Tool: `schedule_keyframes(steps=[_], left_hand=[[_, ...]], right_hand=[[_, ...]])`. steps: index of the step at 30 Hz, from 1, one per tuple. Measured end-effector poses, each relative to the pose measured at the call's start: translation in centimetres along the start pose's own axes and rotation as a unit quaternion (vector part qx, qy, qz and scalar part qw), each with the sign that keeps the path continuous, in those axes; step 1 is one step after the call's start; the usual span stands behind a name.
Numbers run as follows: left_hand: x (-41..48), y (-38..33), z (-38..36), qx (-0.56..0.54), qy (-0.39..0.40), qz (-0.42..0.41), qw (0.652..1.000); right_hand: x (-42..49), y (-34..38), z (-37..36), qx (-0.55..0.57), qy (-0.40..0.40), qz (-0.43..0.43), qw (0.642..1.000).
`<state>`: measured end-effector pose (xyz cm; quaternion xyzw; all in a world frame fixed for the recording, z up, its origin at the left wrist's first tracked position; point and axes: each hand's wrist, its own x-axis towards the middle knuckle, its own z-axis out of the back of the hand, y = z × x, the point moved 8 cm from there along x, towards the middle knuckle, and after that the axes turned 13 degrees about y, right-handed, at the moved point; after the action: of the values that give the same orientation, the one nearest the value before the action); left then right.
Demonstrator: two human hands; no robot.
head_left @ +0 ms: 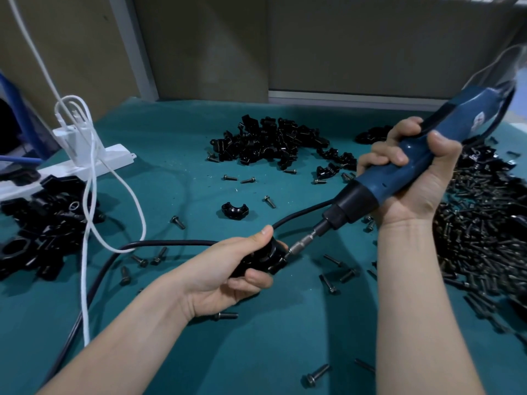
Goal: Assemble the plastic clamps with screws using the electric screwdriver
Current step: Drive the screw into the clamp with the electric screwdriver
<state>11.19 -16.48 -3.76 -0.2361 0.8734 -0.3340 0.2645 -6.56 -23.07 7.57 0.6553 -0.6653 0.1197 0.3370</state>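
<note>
Gripping a black clamp (262, 259) in curled fingers and thumb, the left hand (225, 272) holds it just above the near middle of the bench (256, 343), turned so one end faces right. The right hand (413, 181) is wrapped tight round the blue body of the electric screwdriver (376, 185), which slants down from the upper right, and its metal bit (302, 242) meets the clamp's end; the screw itself I cannot make out under the tip. To my eye this is one screw being driven, partway through a long job. A heap of black pieces (42, 232) at the left edge looks like finished clamps, though I would not swear to it. A bigger heap of loose clamp halves (265, 141) lies toward the far edge and a thick drift of screws (484, 232) covers the right edge, so plenty seems left. One single half (234, 210) sits alone near the middle of the bench, and stray screws (316, 374) are scattered about the near side. The screwdriver's black cord (171, 243) trails leftward across the green covering and off the near left corner. At the far left corner a white power strip (114, 158) carries a white plug, and a white cable (87, 280) loops down from it. Beyond the bench stand plain beige wall panels (356, 47).
</note>
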Motion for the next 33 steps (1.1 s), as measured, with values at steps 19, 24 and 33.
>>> schedule_keyframes(steps=[19,24,33], left_hand=[[0.4,-0.5,1.1,-0.008,-0.032,-0.05,0.998],[0.4,-0.5,1.1,-0.016,-0.033,-0.059,0.998],[0.5,-0.5,1.1,-0.038,-0.037,-0.064,0.997]], right_hand=[[0.2,-0.6,0.6,-0.035,-0.022,-0.005,0.999],[0.2,-0.6,0.6,-0.036,-0.023,-0.005,0.999],[0.2,-0.7,0.6,-0.036,-0.026,-0.004,0.999]])
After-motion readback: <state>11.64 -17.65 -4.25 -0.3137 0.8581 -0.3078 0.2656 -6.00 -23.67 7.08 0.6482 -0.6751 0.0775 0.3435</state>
